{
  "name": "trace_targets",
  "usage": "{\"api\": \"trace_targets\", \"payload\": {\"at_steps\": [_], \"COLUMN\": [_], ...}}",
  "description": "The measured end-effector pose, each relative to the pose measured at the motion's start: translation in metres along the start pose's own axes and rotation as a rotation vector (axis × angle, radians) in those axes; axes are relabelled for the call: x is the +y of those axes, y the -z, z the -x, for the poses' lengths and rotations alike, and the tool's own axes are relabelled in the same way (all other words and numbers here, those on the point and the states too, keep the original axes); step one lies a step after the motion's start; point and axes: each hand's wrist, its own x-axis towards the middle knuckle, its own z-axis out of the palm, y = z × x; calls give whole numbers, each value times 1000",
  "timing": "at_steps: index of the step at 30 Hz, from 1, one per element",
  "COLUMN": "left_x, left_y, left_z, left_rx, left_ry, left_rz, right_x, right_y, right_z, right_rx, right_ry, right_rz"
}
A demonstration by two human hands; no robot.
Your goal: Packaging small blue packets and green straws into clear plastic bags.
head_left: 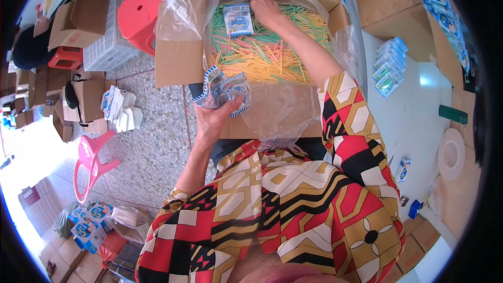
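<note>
Speckled floor (149,160) spreads at the left of the frame, with one pink stool (92,153). At upper centre stands one cardboard box (177,62) — its flaps are turned outward, probably so you reach easily — with coloured sticks (262,64), too many for counting. One printed packet (238,22) lies on them. Your left hand (212,121) is closed around crumpled packaging (220,88), one packet or more. Beside the lying packet, your right hand (266,12) bends its fingers — whether they hold something, I cannot tell.

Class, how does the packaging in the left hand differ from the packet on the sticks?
The held packaging is bunched and creased; the lying packet looks flatter. The left hand grips the held packaging; the lying packet rests on sticks. Both have blue-and-white striped edges.
</note>
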Motion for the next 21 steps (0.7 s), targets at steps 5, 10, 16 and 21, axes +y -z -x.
{"api": "trace_targets", "payload": {"at_steps": [5, 10, 16, 21], "left_x": [-1, -4, 0, -2], "left_y": [-3, -6, -6, -6], "left_z": [2, 3, 3, 6], "left_rx": [15, -3, -12, -31], "left_ry": [33, -16, -53, -25], "left_rz": [23, 42, 36, 48], "right_x": [2, 12, 47, 68], "right_y": [-1, -14, -9, 27], "right_z": [-5, -5, 5, 26], "right_rx": [-59, 9, 21, -84], "right_ry": [-5, 34, -34, -58], "right_rz": [6, -15, -158, -409]}}
